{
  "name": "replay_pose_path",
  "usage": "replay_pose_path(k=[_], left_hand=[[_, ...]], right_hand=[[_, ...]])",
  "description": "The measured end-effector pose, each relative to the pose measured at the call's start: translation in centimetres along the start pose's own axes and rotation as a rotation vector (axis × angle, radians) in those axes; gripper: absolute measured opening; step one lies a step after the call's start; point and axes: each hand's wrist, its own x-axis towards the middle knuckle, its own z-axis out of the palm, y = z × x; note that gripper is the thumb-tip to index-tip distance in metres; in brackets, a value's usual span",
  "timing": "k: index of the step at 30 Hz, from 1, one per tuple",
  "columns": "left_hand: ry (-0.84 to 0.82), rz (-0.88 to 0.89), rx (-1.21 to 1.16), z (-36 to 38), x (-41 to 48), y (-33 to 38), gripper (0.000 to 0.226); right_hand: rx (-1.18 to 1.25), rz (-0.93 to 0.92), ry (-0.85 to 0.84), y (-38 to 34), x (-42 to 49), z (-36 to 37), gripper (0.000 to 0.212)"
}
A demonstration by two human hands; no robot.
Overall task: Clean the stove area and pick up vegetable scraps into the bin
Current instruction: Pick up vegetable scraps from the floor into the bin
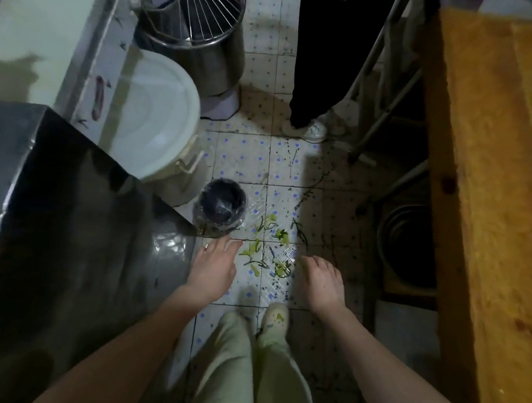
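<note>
Both hands reach down, empty: left hand (213, 268) fingers spread, right hand (321, 281) loosely curled. Between them, green vegetable scraps (266, 248) litter the tiled floor (242, 156). Just beyond, left, sits the small lined bin (222, 202), its contents too dark to read.

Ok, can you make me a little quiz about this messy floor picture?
1. True or false: the scraps lie on the floor between the two hands.
2. What stands just beyond the left hand: A) a small bin, B) a broom, C) a chair?
3. Fill in: the right hand is holding ____.

Key
1. True.
2. A, the bin, lined with a bag.
3. Nothing; both hands are open, fingers spread.
</note>
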Motion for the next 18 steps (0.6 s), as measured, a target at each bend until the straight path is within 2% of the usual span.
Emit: replay_pose_path(k=[6,13,18], left_hand=[[-0.001,-0.028,-0.028,6.3,5.8,-3.3,0.054],[0.006,-0.025,-0.025,17.2,13.4,-7.1,0.051],[-0.072,-0.032,0.03,24.6,18.5,-9.7,0.051]], right_hand=[[0.04,0.053,0.006,2.0,4.9,6.7,0.062],[0.04,0.108,0.042,6.0,12.7,18.1,0.058],[0.029,0.117,0.063,9.1,18.8,24.9,0.06]])
